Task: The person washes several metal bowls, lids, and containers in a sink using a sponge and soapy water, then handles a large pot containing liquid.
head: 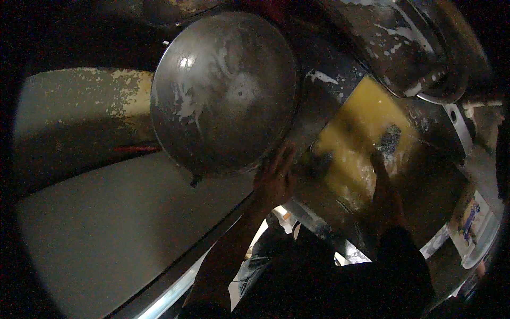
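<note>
A large round metal lid or bowl [227, 87], streaked with whitish smears, fills the upper middle. My left hand [277, 173] lies by its lower right edge with fingers spread; contact with the rim is hard to tell in the shadow. To the right lies a yellow board or sheet [370, 103], wet and smeared with whitish foam. My right hand [382, 175], dark and blurred, reaches over the board. Its fingers meet a dark grey pad [391, 137] that looks like a scourer. Shadow hides most of that hand's grip.
At the upper right stands a dark metal vessel [402, 52] with foam on it. A metal strap with a hole [458, 123] hangs below it. A pale panel [131, 223] spans the lower left, edged by a shiny strip [171, 297]. A picture card [472, 225] is at right.
</note>
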Tool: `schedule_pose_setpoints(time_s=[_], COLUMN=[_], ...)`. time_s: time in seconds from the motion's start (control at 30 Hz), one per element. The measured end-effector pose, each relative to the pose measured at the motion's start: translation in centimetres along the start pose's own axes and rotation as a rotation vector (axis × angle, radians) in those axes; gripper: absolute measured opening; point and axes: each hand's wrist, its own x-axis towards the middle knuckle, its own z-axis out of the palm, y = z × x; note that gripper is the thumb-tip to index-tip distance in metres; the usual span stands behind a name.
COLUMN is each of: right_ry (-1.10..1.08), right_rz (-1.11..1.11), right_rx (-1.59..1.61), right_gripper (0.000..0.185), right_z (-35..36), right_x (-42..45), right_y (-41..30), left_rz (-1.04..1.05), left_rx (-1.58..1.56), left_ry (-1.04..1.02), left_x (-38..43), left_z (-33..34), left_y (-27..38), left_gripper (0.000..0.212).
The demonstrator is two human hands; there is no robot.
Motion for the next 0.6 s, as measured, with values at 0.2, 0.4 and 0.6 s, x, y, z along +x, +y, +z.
schedule_pose_setpoints(time_s=[0.2, 0.4, 0.6], right_ry=[-0.008, -0.005, 0.001], right_rz=[0.016, 0.034, 0.017], right_rx=[-0.017, -0.015, -0.033], right_gripper=[0.030, 0.029, 0.027], right_z=[-0.2, -0.2, 0.0], right_x=[0.4, 0.1, -0.2], right_y=[0.1, 0.3, 0.5], left_rz=[-0.096, -0.027, 0.010], left_rx=[-0.066, -0.069, -0.034], left_ry=[-0.110, -0.007, 0.005], left_x=[-0.3, -0.5, -1.0], left_z=[-0.6, 0.2, 1.8], left_y=[0.2, -0.2, -1.2], left_gripper=[0.057, 0.060, 0.064])
